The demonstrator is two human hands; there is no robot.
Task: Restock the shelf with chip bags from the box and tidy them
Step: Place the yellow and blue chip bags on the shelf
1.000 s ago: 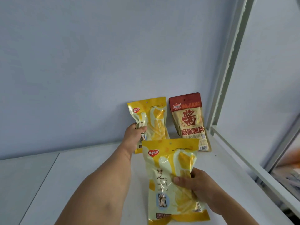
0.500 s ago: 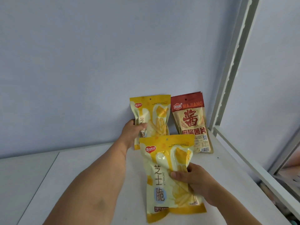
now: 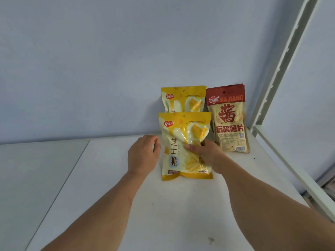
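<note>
Standing a yellow cheese-chip bag (image 3: 184, 147) on the shelf (image 3: 163, 214) before its twin (image 3: 183, 99), right hand (image 3: 204, 154) pinching it, left hand (image 3: 143, 155) loose beside; next, push it flush.

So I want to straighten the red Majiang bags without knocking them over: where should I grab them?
Pinch the flat top seal of the red Majiang bags from above. They stand upright against the wall, with yellow cheese bags close on their left, so the top is probably freest.
</note>
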